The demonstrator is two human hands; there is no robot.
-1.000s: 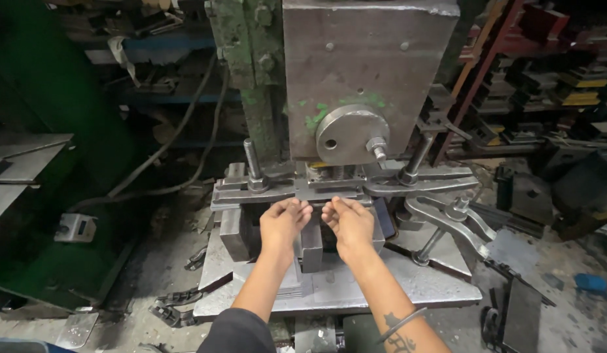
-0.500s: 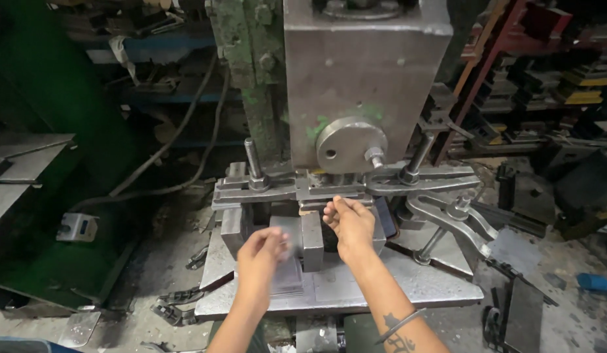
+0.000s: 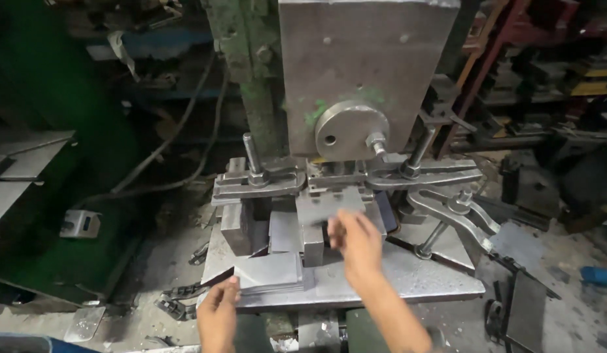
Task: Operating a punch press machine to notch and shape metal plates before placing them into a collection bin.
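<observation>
Lying flat on the press bed (image 3: 421,278), a stack of thin grey sheet-metal blanks (image 3: 269,271) sits at the front left of the bed, just ahead of the die block (image 3: 314,225).

1. Left hand (image 3: 220,308): positioned at the near left corner of the stack. The fingertips (image 3: 232,284) touch or nearly touch the stack's front edge. The grip is loosely curled; whether it pinches a blank cannot be told from this view.

2. Right hand (image 3: 357,240): raised in front of the die block, to the right of the stack and apart from it. The hand is motion-blurred. The fingers point toward the die opening, partly curled. A thin grey edge shows near the fingertips, but whether the grip holds a blank or is released cannot be told.

3. Die block: a grey steel block clamped at the rear of the bed, with a second steel block (image 3: 237,227) standing to its left.

4. Clamp bars (image 3: 258,183): flat steel straps run across the top of the die on both sides, held by upright studs (image 3: 252,153).

5. Ram (image 3: 362,72): a large grey steel housing stands directly above the die, with a round disc (image 3: 351,129) on its face.

6. Surroundings: scrap strips (image 3: 179,297) lie on the floor at the bed's left edge.
</observation>
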